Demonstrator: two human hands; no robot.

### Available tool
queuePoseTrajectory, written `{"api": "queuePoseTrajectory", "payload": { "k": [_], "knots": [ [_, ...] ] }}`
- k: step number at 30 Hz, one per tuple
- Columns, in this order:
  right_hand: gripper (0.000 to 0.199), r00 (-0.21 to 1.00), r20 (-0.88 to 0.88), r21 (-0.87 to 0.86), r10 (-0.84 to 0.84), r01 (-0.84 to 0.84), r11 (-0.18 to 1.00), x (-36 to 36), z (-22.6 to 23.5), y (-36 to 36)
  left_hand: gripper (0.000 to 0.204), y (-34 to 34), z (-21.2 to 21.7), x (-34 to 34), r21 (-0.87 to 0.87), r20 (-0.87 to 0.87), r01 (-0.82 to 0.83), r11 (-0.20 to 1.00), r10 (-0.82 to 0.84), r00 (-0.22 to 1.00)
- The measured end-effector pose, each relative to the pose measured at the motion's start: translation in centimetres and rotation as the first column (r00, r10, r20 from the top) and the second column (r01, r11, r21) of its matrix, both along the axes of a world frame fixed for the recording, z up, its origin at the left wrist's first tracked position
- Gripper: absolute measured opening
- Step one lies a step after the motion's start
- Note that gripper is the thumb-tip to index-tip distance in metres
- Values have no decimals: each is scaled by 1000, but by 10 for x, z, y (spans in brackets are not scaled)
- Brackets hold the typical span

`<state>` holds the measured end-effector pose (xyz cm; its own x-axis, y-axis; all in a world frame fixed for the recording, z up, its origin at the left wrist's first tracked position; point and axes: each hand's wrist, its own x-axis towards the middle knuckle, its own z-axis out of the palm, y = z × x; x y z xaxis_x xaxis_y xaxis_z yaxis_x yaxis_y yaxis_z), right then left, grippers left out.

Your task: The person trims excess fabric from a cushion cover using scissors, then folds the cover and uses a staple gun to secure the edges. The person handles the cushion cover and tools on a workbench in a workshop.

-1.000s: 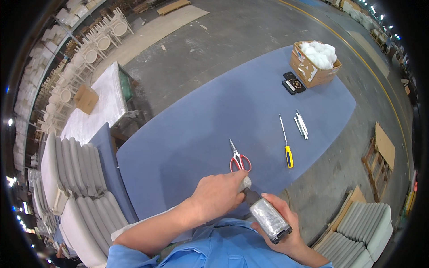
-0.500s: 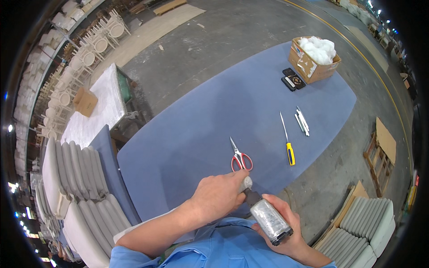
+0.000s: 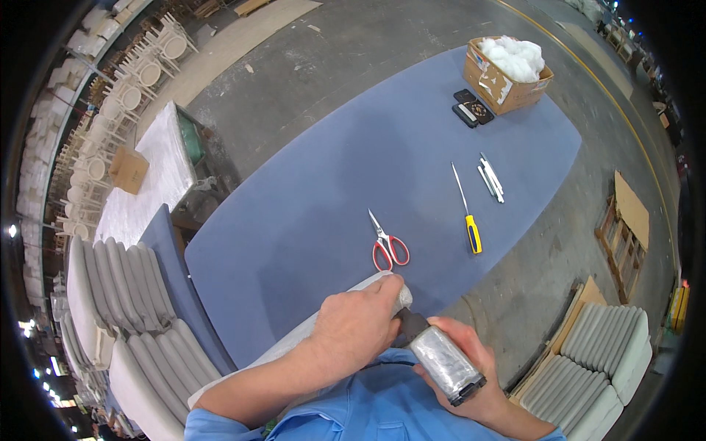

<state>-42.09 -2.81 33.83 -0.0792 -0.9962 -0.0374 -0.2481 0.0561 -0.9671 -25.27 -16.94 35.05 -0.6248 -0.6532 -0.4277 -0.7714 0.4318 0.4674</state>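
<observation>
My right hand (image 3: pixel 467 353) is wrapped round a silver and black handheld tool that looks like a staple gun (image 3: pixel 445 364). Its dark nose points up and left, close to the fingers of my left hand (image 3: pixel 360 320). Those fingers are closed over the end of a light grey padded cushion (image 3: pixel 294 336), which lies under my left forearm against my body. What is under the tool's nose is hidden. Just beyond my left hand, red-handled scissors (image 3: pixel 386 246) lie on the blue tabletop (image 3: pixel 323 176), blades pointing away.
A yellow-handled screwdriver (image 3: pixel 471 228) and several white pens (image 3: pixel 490 178) lie to the right. Farther back are an open black case (image 3: pixel 472 110) and a cardboard box (image 3: pixel 507 88) holding white stuffing (image 3: pixel 512 57). Grey cushions stand stacked at left (image 3: pixel 118 287) and right (image 3: pixel 603 367).
The table and its things sit slightly higher and farther left in the picture. More of the cushion shows beside my left hand. Both hands keep their hold.
</observation>
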Motion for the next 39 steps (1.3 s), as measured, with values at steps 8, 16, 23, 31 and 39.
{"api": "queuePoseTrajectory", "payload": {
  "k": [8,16,23,31,39],
  "knots": [
    [68,1000,27,2,1,-1,1000,-2,3,1,43,7,-3,-1,-45,-23,-1,999,0,1000],
    [67,997,71,-20,8,-7,1000,-4,3,3,43,10,0,-4,-44,29,7,999,-6,1000],
    [73,992,123,-151,10,9,989,-9,-17,-2,48,-9,11,-2,2,60,-20,1000,20,998],
    [47,802,449,310,-395,275,910,-82,-104,-49,58,-19,14,9,-46,34,-57,997,59,998],
    [34,796,432,600,-424,97,794,-105,-232,-169,62,-13,14,22,143,-195,-68,987,96,976]
  ]
}}
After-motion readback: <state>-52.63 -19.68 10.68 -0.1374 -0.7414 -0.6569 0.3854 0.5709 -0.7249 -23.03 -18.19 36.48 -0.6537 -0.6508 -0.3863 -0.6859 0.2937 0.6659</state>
